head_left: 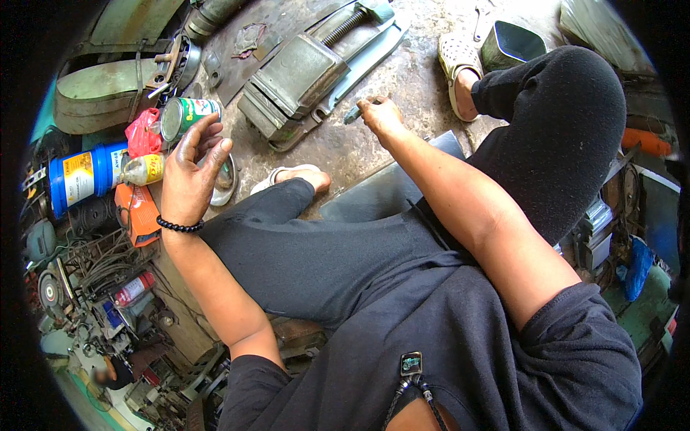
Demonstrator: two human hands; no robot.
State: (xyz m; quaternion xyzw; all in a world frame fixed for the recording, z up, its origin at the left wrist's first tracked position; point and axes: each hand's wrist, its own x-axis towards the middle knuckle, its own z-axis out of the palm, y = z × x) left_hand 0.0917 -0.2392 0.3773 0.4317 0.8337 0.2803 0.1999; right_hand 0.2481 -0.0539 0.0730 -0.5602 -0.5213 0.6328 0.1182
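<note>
My left hand [188,176], with a bead bracelet at the wrist, is raised in front of a green-and-white tin can [185,117]. Its thumb stands apart from the curved fingers, and nothing shows between them. My right hand [383,118] is closed round a small grey-blue piece [351,115], perhaps a rag; most of it is hidden by the fingers. Just beyond and left of that hand lies a heavy grey metal machine vise [295,75], with its threaded screw [343,30] toward the far side. Neither hand touches the vise.
Blue buckets [75,179], a pink plastic bag [142,133], a yellow-labelled bottle [144,170] and an orange box [136,215] crowd the left. A flat metal sheet [381,190] lies between my legs. A dark square container [512,44] stands beyond my right clog [457,61].
</note>
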